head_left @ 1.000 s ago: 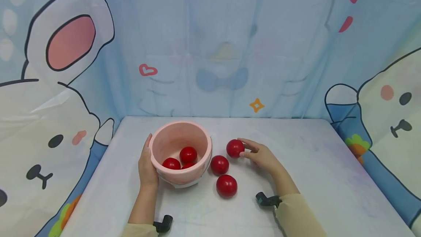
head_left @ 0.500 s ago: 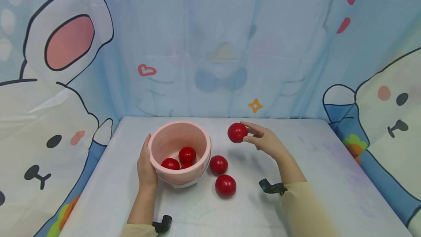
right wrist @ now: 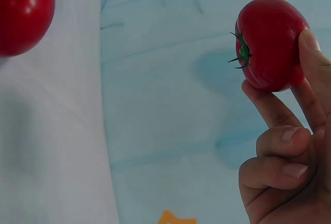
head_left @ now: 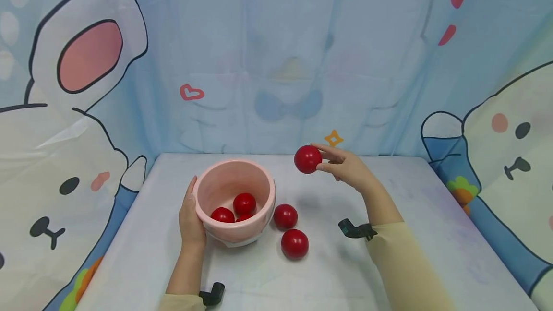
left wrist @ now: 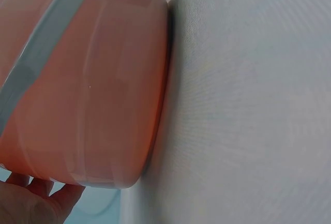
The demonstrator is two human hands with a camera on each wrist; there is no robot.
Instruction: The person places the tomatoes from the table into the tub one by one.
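Note:
A round pink bucket (head_left: 235, 184) stands on the white table, with a pale band (left wrist: 51, 32) slanting across its outer wall. My left hand (head_left: 191, 220) holds it from the left side; in the left wrist view its fingertips touch the wall. Three red tomatoes (head_left: 244, 204) show inside. Raised above the table, to the right of the bucket, a tomato (right wrist: 271, 43) with a green stem top is pinched between thumb and fingers of my right hand (head_left: 347, 169). The other fingers of that hand are folded in.
Two more tomatoes lie on the table right of the bucket: one close by its wall (head_left: 285, 217), the other nearer to me (head_left: 294, 244). A blue cartoon-printed curtain (head_left: 294, 37) hangs behind the table's far edge. Both wrists wear black camera mounts (head_left: 356, 230).
My right hand has lifted its tomato off the table, first up and away, then a little to the left. The left hand and bucket have stayed in place.

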